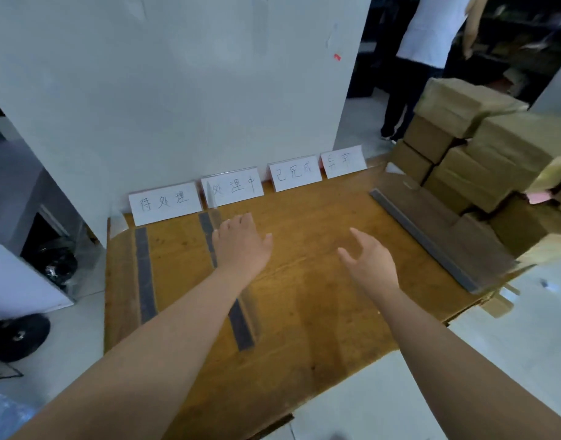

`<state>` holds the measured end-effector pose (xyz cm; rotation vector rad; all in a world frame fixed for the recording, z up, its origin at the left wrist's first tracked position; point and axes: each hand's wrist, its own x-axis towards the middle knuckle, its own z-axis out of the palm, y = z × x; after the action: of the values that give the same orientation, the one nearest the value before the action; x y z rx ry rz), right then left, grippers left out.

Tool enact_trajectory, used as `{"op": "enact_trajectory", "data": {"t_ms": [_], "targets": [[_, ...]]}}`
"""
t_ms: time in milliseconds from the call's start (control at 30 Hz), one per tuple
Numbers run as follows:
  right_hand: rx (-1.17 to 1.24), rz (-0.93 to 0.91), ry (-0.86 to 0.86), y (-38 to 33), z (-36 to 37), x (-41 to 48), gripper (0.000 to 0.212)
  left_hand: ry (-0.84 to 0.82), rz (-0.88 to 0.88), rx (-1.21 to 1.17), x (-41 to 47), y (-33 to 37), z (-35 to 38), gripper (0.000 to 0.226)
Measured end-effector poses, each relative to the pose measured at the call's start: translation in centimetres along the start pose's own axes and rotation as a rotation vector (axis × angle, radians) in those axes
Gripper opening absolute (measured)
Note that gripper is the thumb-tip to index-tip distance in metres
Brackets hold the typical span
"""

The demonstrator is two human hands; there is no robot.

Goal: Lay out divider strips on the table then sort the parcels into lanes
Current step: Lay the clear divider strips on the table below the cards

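Holding nothing, my left grip (241, 246) is flat over the second dark strip (241, 327). My right grip (369, 262) is loose and spread above the counter (304, 201).

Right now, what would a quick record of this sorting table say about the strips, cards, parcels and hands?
table: wooden
label cards: four, handwritten, standing along the far edge
divider strips: three dark ones lying on the table, two at the left and one at the right
parcels: brown boxes stacked at the right, none between the strips
left grip: bare hand, fingers straight, over the second strip, holding nothing
right grip: bare hand, open, above bare wood, holding nothing
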<state>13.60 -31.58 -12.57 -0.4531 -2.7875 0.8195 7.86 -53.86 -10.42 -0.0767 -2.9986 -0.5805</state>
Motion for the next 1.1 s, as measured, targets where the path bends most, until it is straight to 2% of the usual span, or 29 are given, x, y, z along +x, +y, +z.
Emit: {"op": "enact_trajectory", "data": {"t_ms": [300, 533, 667, 800, 967, 1100], "targets": [[-0.018, 0.088, 0.055, 13.6, -11.1, 3.2, 0.047, -0.108, 0.098, -0.098, 0.3, 15.9, 5.6, 0.057], [-0.044, 0.172, 0.067, 24.2, -17.0, 5.7, 0.045, -0.209, 0.144, -0.235, 1.0, 27.6, 11.2, 0.050], [-0.057, 0.222, 0.041, 28.0, -18.2, 6.9, 0.041, -0.251, 0.151, -0.254, 1.4, 32.1, 14.1, 0.048], [-0.073, 0.208, 0.020, 30.8, -18.0, 8.2, 0.025, -0.291, 0.149, -0.260, 2.9, 35.5, 16.8, 0.047], [0.002, 0.258, -0.024, 32.7, -16.9, 10.1, 0.038, -0.376, 0.126, -0.311, 5.3, 39.1, 20.3, 0.047], [0.020, 0.281, -0.074, 33.6, -16.2, 11.6, 0.038, -0.485, 0.079, -0.357, 7.0, 41.5, 23.0, 0.046]]}}
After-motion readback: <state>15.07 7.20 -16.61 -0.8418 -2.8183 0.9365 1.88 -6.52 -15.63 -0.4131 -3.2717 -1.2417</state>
